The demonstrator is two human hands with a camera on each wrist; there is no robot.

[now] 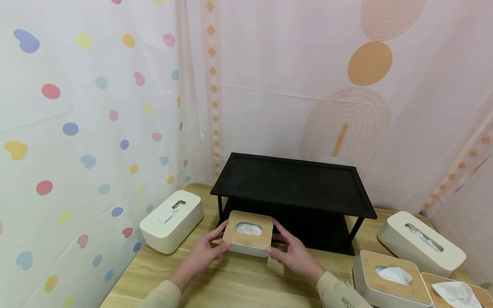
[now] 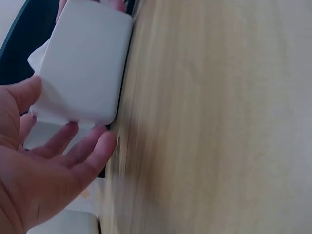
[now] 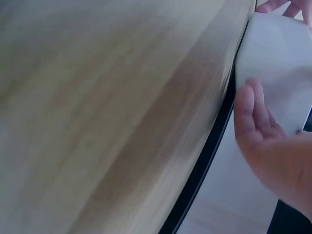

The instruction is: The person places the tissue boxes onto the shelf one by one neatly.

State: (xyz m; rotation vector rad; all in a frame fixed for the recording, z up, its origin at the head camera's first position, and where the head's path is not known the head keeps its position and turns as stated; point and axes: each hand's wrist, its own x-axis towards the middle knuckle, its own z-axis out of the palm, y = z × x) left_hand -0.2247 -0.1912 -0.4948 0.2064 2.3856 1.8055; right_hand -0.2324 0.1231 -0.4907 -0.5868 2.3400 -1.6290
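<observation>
A small tissue box (image 1: 246,240) with a wood-look lid and white sides is held between both hands at the front of a black two-tier rack (image 1: 292,179). My left hand (image 1: 206,250) grips its left end, with the thumb at the near corner. At the opposite end, my right hand (image 1: 296,254) holds it between thumb and fingers. White tissue shows through the oval slot. In the left wrist view, the fingers of the left hand (image 2: 53,156) curl around one end of the white box (image 2: 85,63). The right wrist view shows the right hand's fingertips (image 3: 251,95) against the box (image 3: 282,58).
A long cream tissue box (image 1: 169,222) stands left of the rack. On the right are another cream box (image 1: 443,252) and two wood-lidded ones, the nearer (image 1: 408,291) beside one (image 1: 477,293) cut off by the frame. Patterned curtains (image 1: 269,107) hang behind the wooden table (image 1: 239,282).
</observation>
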